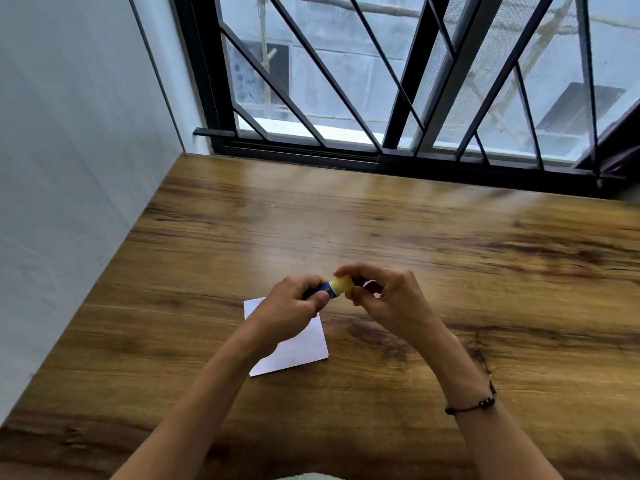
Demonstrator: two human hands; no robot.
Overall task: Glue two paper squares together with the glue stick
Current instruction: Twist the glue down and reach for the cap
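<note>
A glue stick (335,287) with a blue body and a yellow cap is held level above the table. My left hand (289,304) grips its blue body. My right hand (384,299) pinches the yellow cap with thumb and fingertips. Under my left hand and forearm lies white square paper (298,348) on the wooden table (450,271); it reads as one sheet, and I cannot tell whether a second lies under it. My left wrist hides part of the paper.
A white wall runs along the table's left edge. A black-barred window stands right behind the far edge. A dark beaded bracelet (474,405) circles my right wrist.
</note>
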